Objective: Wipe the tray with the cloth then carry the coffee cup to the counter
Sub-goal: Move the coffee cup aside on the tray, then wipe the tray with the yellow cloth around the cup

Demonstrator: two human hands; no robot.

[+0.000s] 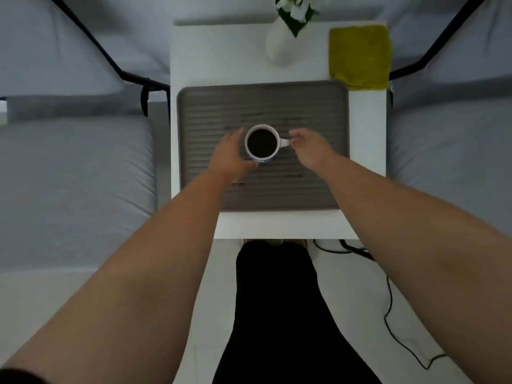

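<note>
Two hands [231, 153] [310, 146], one coffee cup [262, 144], one tray [318, 106], one cloth [360, 55].

You've got a white table [365, 134] as reference: white vase [279, 48] with flowers at its far edge, grey sofa cushions [77, 184] either side, black cable [388, 300] on the floor near-right.
</note>
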